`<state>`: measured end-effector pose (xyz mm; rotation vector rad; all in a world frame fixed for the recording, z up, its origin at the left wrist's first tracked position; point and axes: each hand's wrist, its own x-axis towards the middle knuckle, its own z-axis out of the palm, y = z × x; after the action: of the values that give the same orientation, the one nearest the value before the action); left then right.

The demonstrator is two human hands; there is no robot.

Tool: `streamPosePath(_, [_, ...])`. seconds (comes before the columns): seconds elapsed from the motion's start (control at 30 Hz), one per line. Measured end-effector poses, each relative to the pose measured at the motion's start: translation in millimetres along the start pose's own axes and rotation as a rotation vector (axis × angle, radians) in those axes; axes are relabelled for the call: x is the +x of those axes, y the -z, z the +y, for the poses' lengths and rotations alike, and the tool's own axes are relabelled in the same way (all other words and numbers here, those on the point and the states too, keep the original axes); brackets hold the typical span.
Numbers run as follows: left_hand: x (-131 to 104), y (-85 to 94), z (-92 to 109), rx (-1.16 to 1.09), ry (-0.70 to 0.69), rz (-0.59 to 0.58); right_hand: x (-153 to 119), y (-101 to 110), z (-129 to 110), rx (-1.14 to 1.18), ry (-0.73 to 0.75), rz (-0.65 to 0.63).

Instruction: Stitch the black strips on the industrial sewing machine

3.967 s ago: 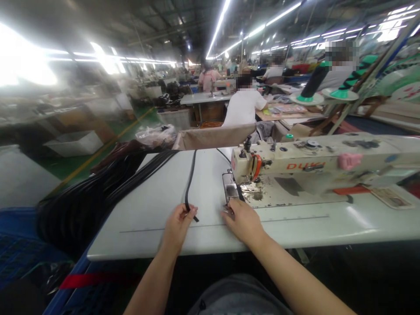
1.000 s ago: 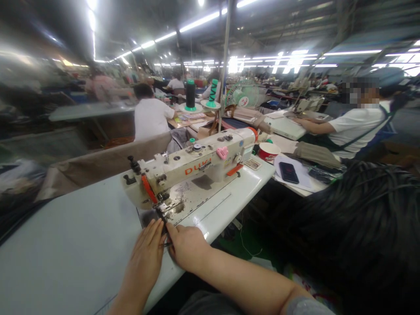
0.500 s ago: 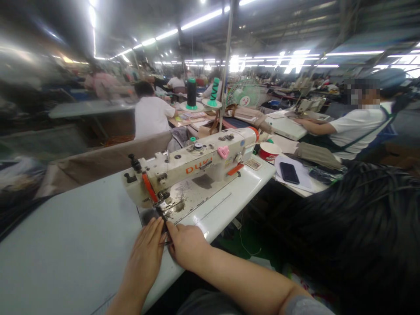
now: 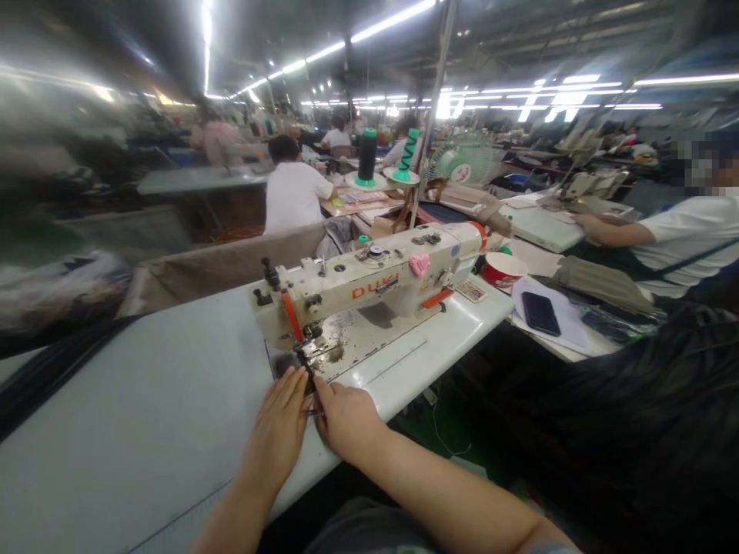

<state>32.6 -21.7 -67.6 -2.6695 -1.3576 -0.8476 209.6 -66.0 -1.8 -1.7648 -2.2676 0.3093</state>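
A white sewing machine (image 4: pixel 375 288) with orange lettering stands on the pale table. A narrow dark strip (image 4: pixel 307 372) runs from under its presser foot toward me. My left hand (image 4: pixel 278 435) lies flat along the strip's left side, fingers stretched out and fingertips close to the needle area. On the other side, my right hand (image 4: pixel 351 422) is closed, its thumb and index finger at the strip's near end. Between the hands shows a small metal piece (image 4: pixel 313 412), mostly hidden by the right fingers; I cannot make out its kind.
Right of the machine are a red-and-white tub (image 4: pixel 503 271) and a phone (image 4: pixel 541 312) on paper. Thread cones (image 4: pixel 367 156) and a fan (image 4: pixel 460 163) stand behind. A co-worker (image 4: pixel 687 231) sits at right, another person (image 4: pixel 295 192) ahead. Dark material (image 4: pixel 58 369) lies at left.
My view has turned left, so the whole scene sits further right. Both hands keep about the same place at the machine's needle end, with the dark strip between them.
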Motion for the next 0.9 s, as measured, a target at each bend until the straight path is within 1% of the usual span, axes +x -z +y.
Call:
streamPosePath(0.07, [2, 4.0, 5, 0.025, 0.014, -0.009, 0, 0, 1, 0.011, -0.005, 0.008])
streamPosePath(0.2, [9, 13.8, 14, 0.063, 0.061, -0.063, -1, -4, 6, 0.054, -0.004, 0.049])
streamPosePath(0.33, [15, 22.6, 21, 0.056, 0.09, -0.096, -1, -13, 14, 0.101, 0.055, 0.144])
streamPosePath(0.43, [17, 25.7, 23, 0.046, 0.117, -0.107, -2, -18, 19, 0.115, 0.106, 0.206])
streamPosePath(0.63, [23, 22.4, 19, 0.037, 0.171, -0.12, -3, -21, 24, 0.134, 0.181, 0.271])
streamPosePath(0.8, [32, 24.3, 14, 0.078, 0.178, -0.143, -3, -22, 25, 0.152, 0.198, 0.288])
streamPosePath(0.9, [37, 26.1, 11, 0.071, 0.208, -0.154, -3, -23, 26, 0.14, 0.207, 0.293])
